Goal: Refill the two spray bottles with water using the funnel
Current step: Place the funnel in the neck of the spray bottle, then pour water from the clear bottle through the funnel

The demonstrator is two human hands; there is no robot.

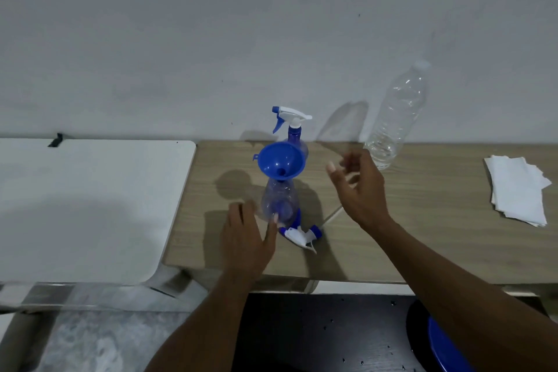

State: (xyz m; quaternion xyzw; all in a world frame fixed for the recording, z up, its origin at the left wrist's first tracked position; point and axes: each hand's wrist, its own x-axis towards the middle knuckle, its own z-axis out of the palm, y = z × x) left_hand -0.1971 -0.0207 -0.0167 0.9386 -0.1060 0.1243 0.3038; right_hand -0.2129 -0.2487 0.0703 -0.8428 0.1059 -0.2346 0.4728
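Observation:
A blue funnel [280, 161] sits in the neck of a clear spray bottle [280, 199] standing on the wooden table [422, 220]. That bottle's blue and white spray head [300, 235] lies on the table just in front of it. A second spray bottle [294, 130], its trigger head on, stands behind the funnel by the wall. My left hand [247, 235] rests on the table, its fingertips at the base of the open bottle. My right hand [359, 187] hovers to the right of the funnel with fingers apart, holding nothing. A clear plastic water bottle [398, 115] stands upright behind it.
A stack of white paper napkins [517, 189] lies at the right of the wooden table. A white table [90, 205] adjoins on the left. A dark surface [317, 332] with a blue round object [444, 347] lies below the table's front edge.

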